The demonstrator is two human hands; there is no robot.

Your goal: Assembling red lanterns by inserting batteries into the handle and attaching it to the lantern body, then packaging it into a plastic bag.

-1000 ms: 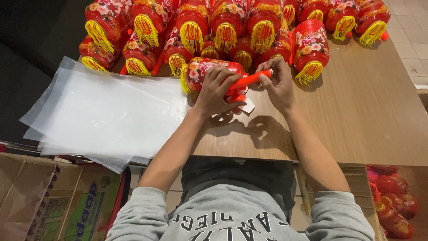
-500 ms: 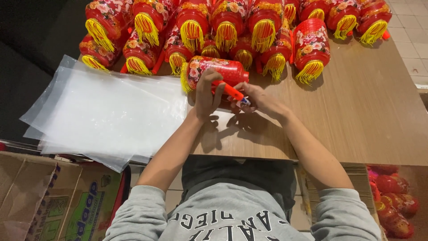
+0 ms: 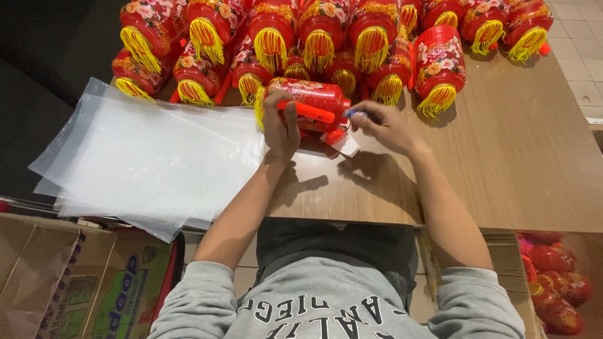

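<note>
On the worktop [image 3: 502, 163], a pile of lanterns [image 3: 326, 37] sits at the far edge, one lantern [image 3: 308, 97] lies in front of it between both hands, plastic bags [image 3: 151, 163] lie left, and boxes [image 3: 69, 282] stand below

on the wooden table [image 3: 502, 163] the left hand [image 3: 281, 125] grips a red lantern [image 3: 308, 100] lying on its side, yellow fringe toward 9 o'clock, with an orange stick [image 3: 309, 112] along it. at 3 o'clock of that, the right hand [image 3: 384, 125] pinches a small blue-tipped piece [image 3: 352, 114] at the stick's end. a white tag [image 3: 344, 144] lies just under the lantern. a stack of clear plastic bags [image 3: 151, 163] lies at 9 o'clock. rows of red lanterns [image 3: 326, 37] with yellow tassels crowd 12 o'clock. cardboard boxes [image 3: 69, 282] sit at 7 o'clock.
</note>
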